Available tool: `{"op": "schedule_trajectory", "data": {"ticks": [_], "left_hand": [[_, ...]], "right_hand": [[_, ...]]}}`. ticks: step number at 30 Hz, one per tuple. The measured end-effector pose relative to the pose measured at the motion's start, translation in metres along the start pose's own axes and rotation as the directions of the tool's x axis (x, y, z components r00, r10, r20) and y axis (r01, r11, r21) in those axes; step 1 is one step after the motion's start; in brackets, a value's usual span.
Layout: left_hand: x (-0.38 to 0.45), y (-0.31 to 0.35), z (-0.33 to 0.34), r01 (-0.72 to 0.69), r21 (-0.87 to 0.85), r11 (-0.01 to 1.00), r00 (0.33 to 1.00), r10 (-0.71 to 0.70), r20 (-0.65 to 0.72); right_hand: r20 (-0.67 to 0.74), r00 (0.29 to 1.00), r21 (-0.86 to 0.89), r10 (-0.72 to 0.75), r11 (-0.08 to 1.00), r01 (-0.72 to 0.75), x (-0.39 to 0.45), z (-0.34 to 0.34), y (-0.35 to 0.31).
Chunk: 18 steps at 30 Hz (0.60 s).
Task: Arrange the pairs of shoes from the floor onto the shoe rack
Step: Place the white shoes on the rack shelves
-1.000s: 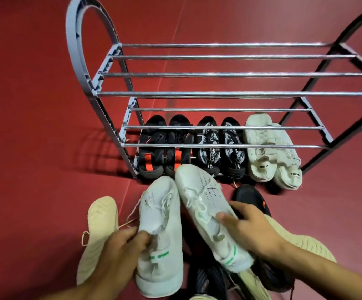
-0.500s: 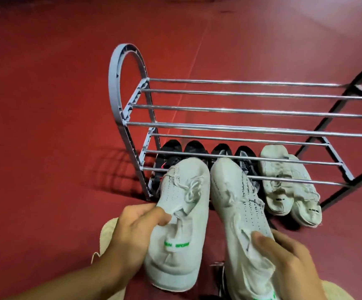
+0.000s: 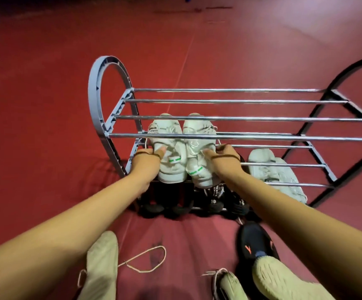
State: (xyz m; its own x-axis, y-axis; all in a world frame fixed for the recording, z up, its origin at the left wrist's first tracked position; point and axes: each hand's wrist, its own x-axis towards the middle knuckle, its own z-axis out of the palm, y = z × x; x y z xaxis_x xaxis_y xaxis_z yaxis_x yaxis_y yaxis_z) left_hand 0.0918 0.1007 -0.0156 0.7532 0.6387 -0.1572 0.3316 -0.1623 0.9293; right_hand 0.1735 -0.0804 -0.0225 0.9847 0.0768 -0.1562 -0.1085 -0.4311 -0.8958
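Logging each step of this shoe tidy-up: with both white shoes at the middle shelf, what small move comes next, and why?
Probably push both white shoes a little further in, then let go. The left hand and right hand grip them near the heels, and the heels overhang the front bar of the rack, above the black shoes.

Green lettering on the tongue tab of the left white shoe [image 3: 171, 148], at 9 o'clock from its twin, too blurred to read. Same green print on the tab of the right white shoe [image 3: 199, 152], also unreadable. White capitals on the tongues of the black knit shoes [image 3: 219, 194] at 6 o'clock below, only fragments like "ORE" legible. Orange mark, no letters, on the black shoe [image 3: 254, 241] at 5 o'clock.
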Motion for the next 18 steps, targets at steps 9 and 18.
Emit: {"op": "schedule_trajectory", "data": {"ticks": [9,18], "left_hand": [[-0.014,-0.023,-0.005,-0.169,0.326,0.93,0.983,0.183,-0.013],[-0.027,-0.038,-0.014,-0.489,0.429,0.76,0.869,0.469,0.159]], "right_hand": [[-0.017,0.987,-0.237,-0.157,0.96,0.149,-0.025,-0.01,0.022],[0.128,0.944,-0.276,-0.306,0.903,0.33,-0.06,-0.022,0.017]]}}
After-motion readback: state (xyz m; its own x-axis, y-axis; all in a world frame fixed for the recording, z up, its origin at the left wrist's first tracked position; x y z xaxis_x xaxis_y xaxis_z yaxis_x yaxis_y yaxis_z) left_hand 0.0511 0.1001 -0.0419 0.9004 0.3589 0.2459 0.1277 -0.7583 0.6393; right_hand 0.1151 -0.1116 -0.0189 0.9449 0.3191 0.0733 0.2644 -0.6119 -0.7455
